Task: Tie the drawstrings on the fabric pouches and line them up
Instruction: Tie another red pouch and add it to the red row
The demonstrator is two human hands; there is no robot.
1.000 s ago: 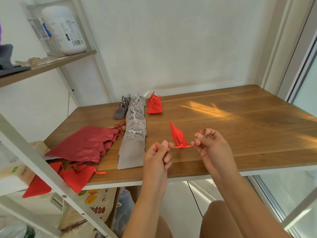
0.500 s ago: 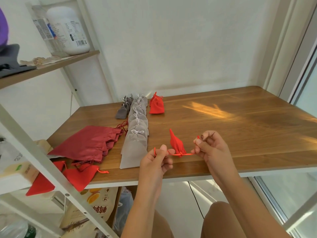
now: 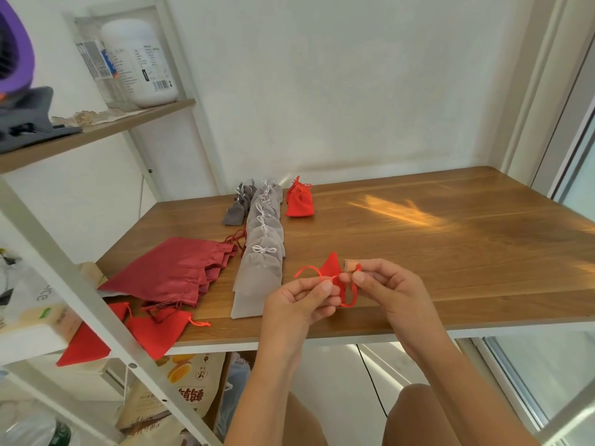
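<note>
Small red pouch (image 3: 333,267) — matte fabric, showing as a pointed triangle from this angle. It is held in the air just above the near edge of the table (image 3: 450,252), between the two hands. Its neck is hidden behind the fingers.

Red drawstring (image 3: 309,269): thin cord. One loop arcs out past the left hand's fingertips; a second loop hangs below, between the hands.

Grip: left hand (image 3: 299,300) pinches the drawstring between thumb and forefinger, other fingers curled. Right hand (image 3: 386,291) pinches the cord at the pouch's neck, fingers bent in.

Table is smooth brown wood with a white edge band and a streak of sunlight toward the far right.

Other items on the table:
- Light grey pouches (image 3: 260,275), soft velvety nap and white bows, overlapping in one row from near the front edge toward the far edge.
- Dark grey pouches (image 3: 236,209), smaller, just left of that row at its far end.
- One tied red pouch (image 3: 299,202) right of the row's far end.
- Dark red satin pouches (image 3: 174,272), shiny, stacked flat toward the left edge.
- Flat red pouches (image 3: 154,333) overhang the near left corner — partly hidden by a slanting white metal shelf post (image 3: 80,284).
</note>
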